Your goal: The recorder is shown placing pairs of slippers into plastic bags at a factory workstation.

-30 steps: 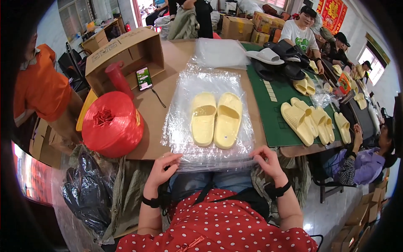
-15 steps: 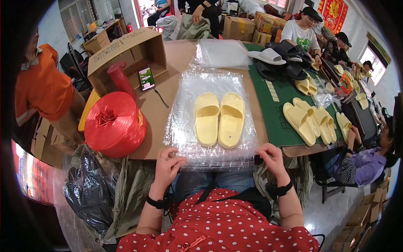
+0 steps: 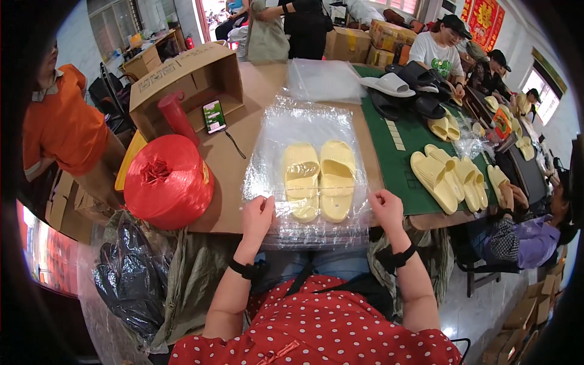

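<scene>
A pair of pale yellow slide slippers, the left slipper and the right slipper, lies side by side on a stack of clear plastic bags in front of me. A sheet edge of the clear film crosses over the slippers just below their straps, covering their heel ends. My left hand is closed in a pinch on the film at the left of the slippers. At the right, my right hand pinches the film's other side, its fingertips bent inward.
On the left are a big red twine roll, a red tube, a phone and an open cardboard box. More yellow slippers and dark slides sit on the green mat. Co-workers sit along the right.
Both hands have moved forward from the table's near edge, drawing the film's edge over the slippers' heel ends. The slippers sit slightly nearer me. A person at the back has shifted with grey-green cloth.
</scene>
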The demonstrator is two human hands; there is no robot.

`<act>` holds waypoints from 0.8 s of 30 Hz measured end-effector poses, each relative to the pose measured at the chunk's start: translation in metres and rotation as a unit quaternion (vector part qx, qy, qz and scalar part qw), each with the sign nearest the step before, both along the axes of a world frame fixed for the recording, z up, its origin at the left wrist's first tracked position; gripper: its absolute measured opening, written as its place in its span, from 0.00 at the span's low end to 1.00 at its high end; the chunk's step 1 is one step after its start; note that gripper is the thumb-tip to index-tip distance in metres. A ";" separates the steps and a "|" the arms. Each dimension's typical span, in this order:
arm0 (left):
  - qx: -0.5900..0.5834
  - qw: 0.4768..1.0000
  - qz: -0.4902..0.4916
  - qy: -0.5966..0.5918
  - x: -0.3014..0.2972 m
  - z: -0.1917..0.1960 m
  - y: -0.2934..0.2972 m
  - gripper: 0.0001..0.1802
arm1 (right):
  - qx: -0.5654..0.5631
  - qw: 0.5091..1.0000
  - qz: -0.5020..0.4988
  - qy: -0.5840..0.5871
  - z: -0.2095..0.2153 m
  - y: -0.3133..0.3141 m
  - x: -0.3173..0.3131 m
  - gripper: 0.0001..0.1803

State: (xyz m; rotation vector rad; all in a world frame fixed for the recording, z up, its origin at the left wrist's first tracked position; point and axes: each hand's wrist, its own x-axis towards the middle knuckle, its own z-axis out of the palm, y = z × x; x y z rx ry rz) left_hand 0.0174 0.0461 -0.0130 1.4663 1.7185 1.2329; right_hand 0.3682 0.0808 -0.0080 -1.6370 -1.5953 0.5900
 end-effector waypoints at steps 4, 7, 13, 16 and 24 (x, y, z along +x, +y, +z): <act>0.028 0.999 0.015 -0.005 0.002 0.001 -0.003 0.20 | 0.152 0.961 -0.043 -0.228 0.024 -0.018 -0.033 0.26; 0.039 0.999 0.026 0.015 0.004 0.004 -0.003 0.20 | 0.290 0.907 0.070 -0.298 0.039 -0.031 -0.066 0.32; 0.097 0.953 0.085 0.273 0.020 0.023 -0.012 0.13 | 0.151 0.884 0.304 -0.323 0.008 -0.030 -0.098 0.38; 0.212 0.931 -0.070 0.290 0.037 0.043 -0.022 0.27 | 0.139 0.890 0.300 -0.315 0.008 -0.031 -0.100 0.37; 0.143 0.929 -0.167 0.299 0.053 -0.011 -0.007 0.30 | 0.121 0.937 0.221 -0.243 -0.004 -0.026 -0.096 0.37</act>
